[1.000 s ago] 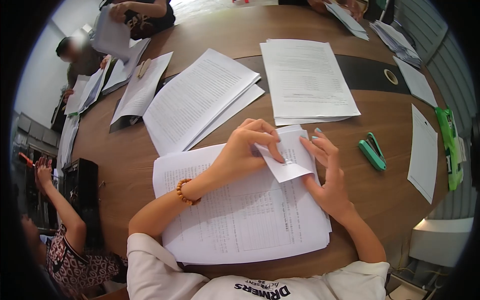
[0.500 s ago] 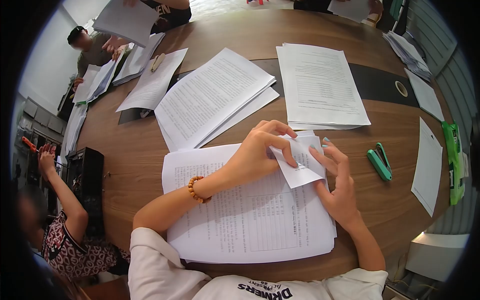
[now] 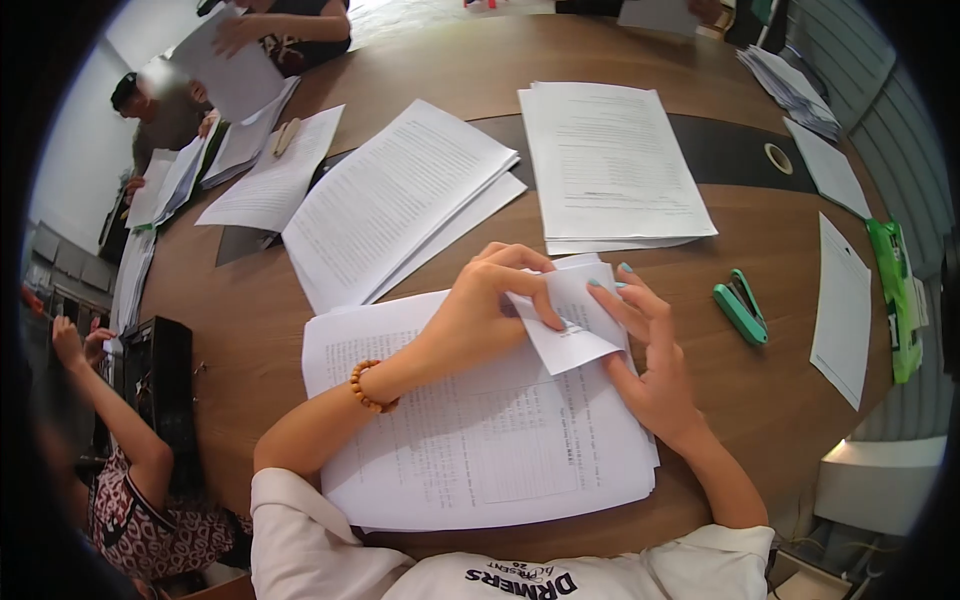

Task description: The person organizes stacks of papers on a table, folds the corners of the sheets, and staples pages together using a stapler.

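A thick stack of printed paper (image 3: 400, 440) lies on the table right in front of me. At its far right corner, my left hand (image 3: 495, 295) pinches a sheet whose corner (image 3: 565, 345) is folded back over the pile. A beaded bracelet (image 3: 372, 388) circles my left wrist. My right hand (image 3: 645, 350) rests at the stack's right edge, fingers apart, with the fingertips touching the top sheets. Beyond the right hand a green stapler (image 3: 742, 308) lies on the table.
Two more piles, one askew (image 3: 400, 200) and one straight (image 3: 615, 165), lie ahead. A tape roll (image 3: 778, 158), a loose sheet (image 3: 840, 310) and a green packet (image 3: 895, 300) are on the right. Co-workers handle papers at far left; another person's arm (image 3: 125, 405) is near a black box (image 3: 160, 385).
The whole view has shifted slightly, so the table things sit further left. My hands keep nearly the same pose on the stack. A co-worker at far left has moved the held papers.
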Motion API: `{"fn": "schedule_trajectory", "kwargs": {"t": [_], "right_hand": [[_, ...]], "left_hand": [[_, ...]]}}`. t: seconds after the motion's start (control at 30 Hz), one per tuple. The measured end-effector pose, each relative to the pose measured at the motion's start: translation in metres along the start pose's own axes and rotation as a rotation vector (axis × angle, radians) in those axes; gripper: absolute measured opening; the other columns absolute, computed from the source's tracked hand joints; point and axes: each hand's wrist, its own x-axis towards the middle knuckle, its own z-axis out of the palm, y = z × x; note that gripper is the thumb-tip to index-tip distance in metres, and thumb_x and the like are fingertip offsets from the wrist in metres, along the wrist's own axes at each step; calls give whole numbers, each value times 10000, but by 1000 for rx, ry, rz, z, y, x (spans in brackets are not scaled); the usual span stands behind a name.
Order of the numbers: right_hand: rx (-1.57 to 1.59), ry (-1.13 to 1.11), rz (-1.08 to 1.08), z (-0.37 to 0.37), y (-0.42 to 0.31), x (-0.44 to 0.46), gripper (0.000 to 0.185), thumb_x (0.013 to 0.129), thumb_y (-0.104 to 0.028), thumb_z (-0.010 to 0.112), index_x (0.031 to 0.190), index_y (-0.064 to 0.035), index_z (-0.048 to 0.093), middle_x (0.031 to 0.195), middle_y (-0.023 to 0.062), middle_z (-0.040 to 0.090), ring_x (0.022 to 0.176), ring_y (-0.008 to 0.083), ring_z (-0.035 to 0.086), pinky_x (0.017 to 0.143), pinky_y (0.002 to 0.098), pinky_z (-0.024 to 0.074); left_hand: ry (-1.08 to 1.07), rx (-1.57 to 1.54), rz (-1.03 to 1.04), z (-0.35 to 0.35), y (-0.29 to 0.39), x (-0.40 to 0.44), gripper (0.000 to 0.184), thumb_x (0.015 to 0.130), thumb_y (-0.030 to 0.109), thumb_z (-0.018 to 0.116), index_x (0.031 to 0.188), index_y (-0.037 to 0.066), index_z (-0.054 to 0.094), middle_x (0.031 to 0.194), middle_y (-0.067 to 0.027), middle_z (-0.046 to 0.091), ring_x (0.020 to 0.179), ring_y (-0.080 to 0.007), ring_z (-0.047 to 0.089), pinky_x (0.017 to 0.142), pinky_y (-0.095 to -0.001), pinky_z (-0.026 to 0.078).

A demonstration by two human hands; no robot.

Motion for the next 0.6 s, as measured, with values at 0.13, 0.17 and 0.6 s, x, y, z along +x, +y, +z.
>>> {"fn": "schedule_trajectory", "kwargs": {"t": [0.13, 0.17, 0.6], "right_hand": [[-20, 16, -34, 1, 1, 0, 545, 673, 68, 579, 1146, -46, 332, 1201, 67, 543, 1235, 313, 358, 982, 383, 278], [-25, 20, -28, 1, 2, 0, 545, 673, 68, 579, 1146, -46, 332, 1201, 67, 543, 1235, 313, 358, 982, 383, 278], [92, 76, 4, 4, 5, -3, 614, 701, 32, 603, 1228, -43, 297, 1307, 175, 360, 1267, 337, 284, 976, 391, 350]], "left_hand": [[-15, 38, 2, 0, 0, 0, 136, 587, 10, 708, 659, 125, 695, 971, -27, 575, 964, -182, 448, 790, -278, 396], [-7, 7, -6, 0, -1, 0, 146, 584, 2, 706, 661, 126, 697, 953, -19, 578, 965, -179, 448, 785, -281, 397], [30, -131, -57, -1, 5, 2, 153, 568, -61, 672, 626, 78, 649, 805, 21, 597, 922, -174, 475, 699, -269, 429]]}}
